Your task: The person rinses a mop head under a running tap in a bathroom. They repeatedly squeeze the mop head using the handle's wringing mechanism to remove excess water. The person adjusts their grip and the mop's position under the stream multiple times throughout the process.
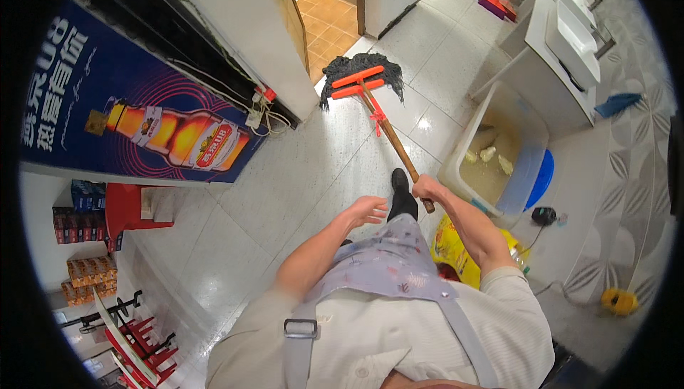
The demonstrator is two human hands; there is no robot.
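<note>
Tiled floor: pale grey and glossy (249, 211), running under everything; beyond a doorway near the top, orange tiles (324, 29) begin.
Poster: a large dark blue panel with a bottle printed on it (153, 129), along the left side.
Plastic tub: big, see-through (470, 193), on the floor to the right, with cloudy liquid and several pale lumps (487, 154) inside.
Mop: out in front of the person (392, 135), between tub and poster, its head on the floor near the doorway.
Mop's long axis: a slant from the right hand forward and slightly left; the head points away from the person, the butt end back toward the apron (399, 257).
Mop head: dark, shaggy strands (392, 79) spread to both sides of an orange clamp (358, 76), whose two bars lie roughly crosswise to the handle.
Yellow bag: beside the right forearm, near the tub (452, 246), partly covered by the arm.
Red stool: over at the left (132, 207), below the poster.
Right hand: closed around the wooden handle near its butt end (427, 188).
Left hand: holding nothing, fingers loosely extended (367, 211), apart from the handle.
Black shoe: just beside the handle (400, 179), ahead of the right hand.
Red tie: knotted round the handle just below the clamp (377, 116).
</note>
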